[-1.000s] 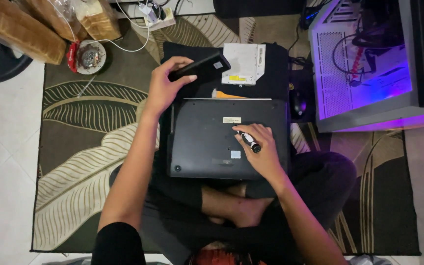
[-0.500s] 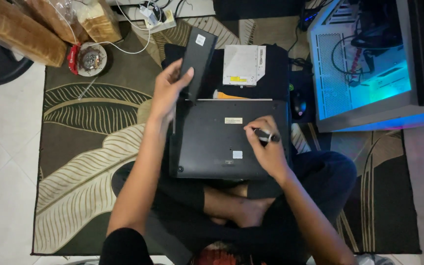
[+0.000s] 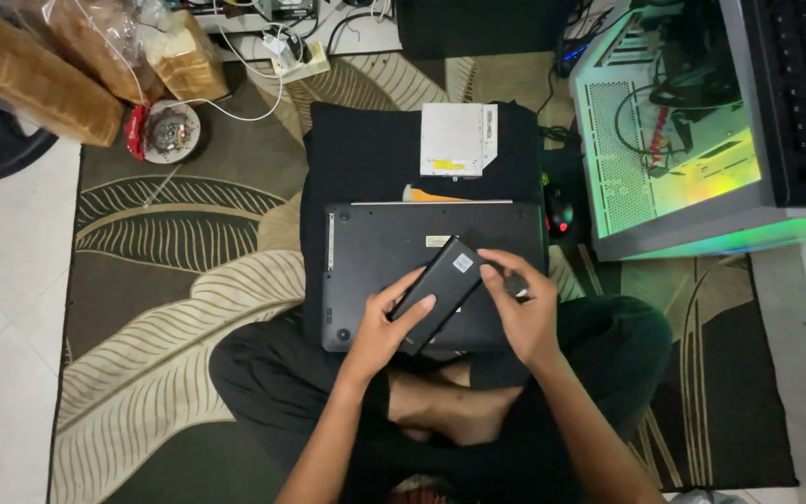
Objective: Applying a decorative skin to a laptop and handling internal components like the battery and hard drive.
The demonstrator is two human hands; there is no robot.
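While the left hand (image 3: pixel 380 327) grips the slim black module (image 3: pixel 436 292) over the upturned laptop (image 3: pixel 394 245), right hand (image 3: pixel 524 313) pinching a dark tool, I'd keep the module level and supported underneath

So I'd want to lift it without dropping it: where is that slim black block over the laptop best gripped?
Probably across its two long edges near the middle. The black block is a flat, narrow slab lying slanted over the upturned laptop. The left hand holds its lower end from the left; the right hand steadies its right side.
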